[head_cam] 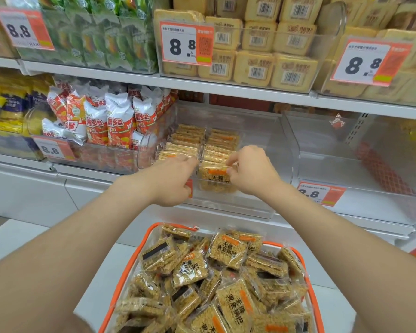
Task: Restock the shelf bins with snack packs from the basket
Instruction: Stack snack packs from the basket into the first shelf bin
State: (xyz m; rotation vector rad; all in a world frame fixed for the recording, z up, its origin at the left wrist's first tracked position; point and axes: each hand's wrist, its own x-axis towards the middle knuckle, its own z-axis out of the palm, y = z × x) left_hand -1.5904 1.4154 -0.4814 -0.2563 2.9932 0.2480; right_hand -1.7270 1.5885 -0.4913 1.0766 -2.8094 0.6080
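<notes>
Right hand (250,171) pinched the front snack pack (215,180) in the bin (262,131); left hand (175,179) curled just beside it, grip unclear.

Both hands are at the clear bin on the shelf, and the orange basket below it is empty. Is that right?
Not quite: the head view shows the orange basket heaped with snack packs, not empty. The rest stands: the left hand and the right hand are both at the clear bin.

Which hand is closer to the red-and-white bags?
Left. The left hand is at the left pack row, just right of the red-and-white bags; the right hand is farther right, pinching the front pack.
</notes>
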